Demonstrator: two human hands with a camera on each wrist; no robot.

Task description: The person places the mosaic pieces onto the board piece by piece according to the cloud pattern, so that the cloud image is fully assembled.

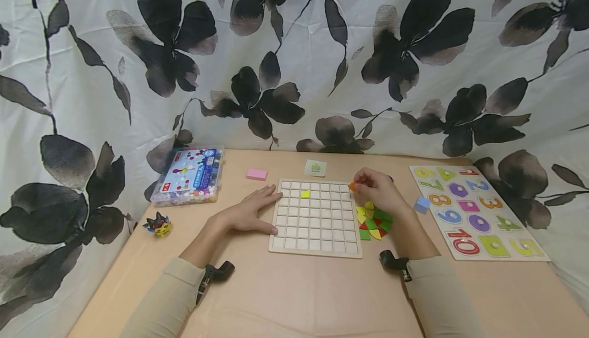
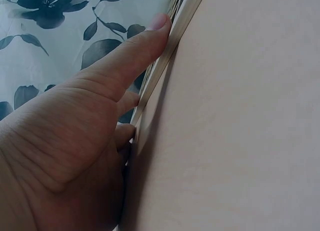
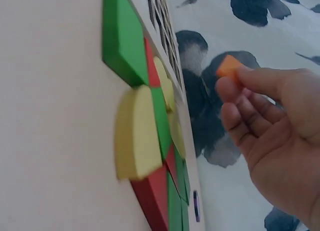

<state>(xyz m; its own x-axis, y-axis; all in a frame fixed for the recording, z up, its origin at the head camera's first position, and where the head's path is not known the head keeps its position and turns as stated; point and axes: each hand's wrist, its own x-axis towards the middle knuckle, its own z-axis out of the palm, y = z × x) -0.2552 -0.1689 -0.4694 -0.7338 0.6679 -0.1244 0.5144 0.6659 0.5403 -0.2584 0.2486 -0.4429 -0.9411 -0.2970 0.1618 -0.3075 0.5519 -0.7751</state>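
Note:
A pale wooden grid board (image 1: 314, 253) lies on the table, with one yellow square tile (image 1: 305, 194) in an upper cell. My left hand (image 1: 248, 212) rests at the board's left edge, thumb and fingers extended along it; the left wrist view shows the thumb (image 2: 135, 51) touching the rim. Above the board's upper right corner, my right hand (image 1: 379, 189) pinches a small orange block (image 3: 230, 66) between thumb and index finger. Below that hand is a pile of green, red and yellow blocks (image 1: 374, 220), beside the board's right edge and partly hidden by the forearm.
At right lies a number-and-shape board (image 1: 469, 235), with a blue block (image 1: 421, 205) near it. A pink block (image 1: 256, 174) and a white card (image 1: 315, 168) lie behind the grid. On the left are a clear plastic case (image 1: 188, 174) and a small colourful figure (image 1: 158, 224).

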